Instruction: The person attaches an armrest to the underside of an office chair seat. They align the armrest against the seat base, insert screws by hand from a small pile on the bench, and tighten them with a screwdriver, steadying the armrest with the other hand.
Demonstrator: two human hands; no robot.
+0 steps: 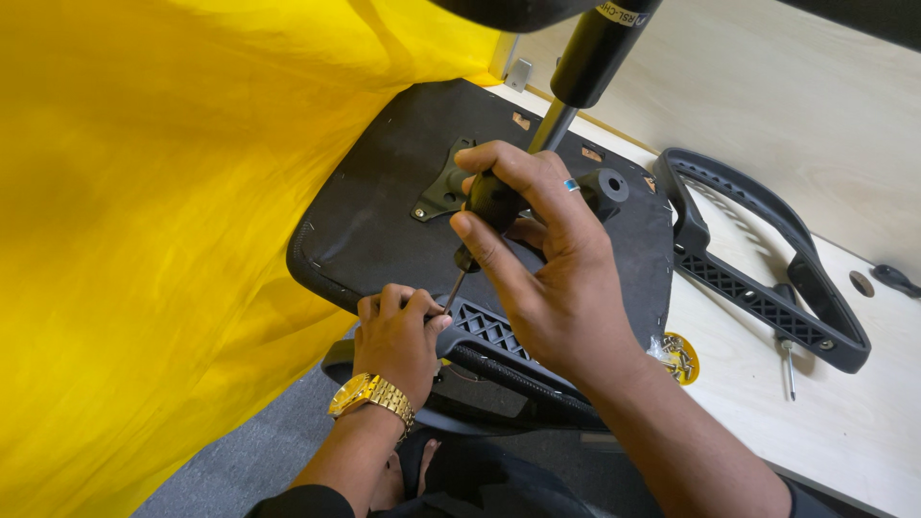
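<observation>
Right hand: the right hand point(552, 278) is wrapped tight around the fat black handle of a screwdriver point(484, 216) with a thin metal shaft. A ring sits on one finger.
Screwdriver: it slants down and to the left — the handle is up inside the right hand, and the tip comes down right beside the fingers of the left hand.
Left hand: the left hand point(395, 336) wears a gold wristwatch point(372, 395). Its fingers are curled shut and pinch at the spot where the screwdriver tip lands. I cannot tell if a small screw is between them.
Armrest: a black plastic armrest with a grid of holes point(499, 341) lies just under both hands, touching the left hand's fingers.
Seat: the flat black underside of a chair seat point(369, 216) lies upside down on the pale wooden table point(844, 432). The armrest sits at its near edge.
Pole: a black and silver metal pole point(576, 82) stands up from the seat, just behind the right hand.
Other armrest: a second black plastic armrest point(758, 259) lies on the table, well apart to the right.
Small bits: a little bag of silver screws point(676, 355) lies near the right wrist — a thin metal tool point(788, 369) lies farther right.
Cloth: a big yellow cloth point(144, 240) fills the left side.
</observation>
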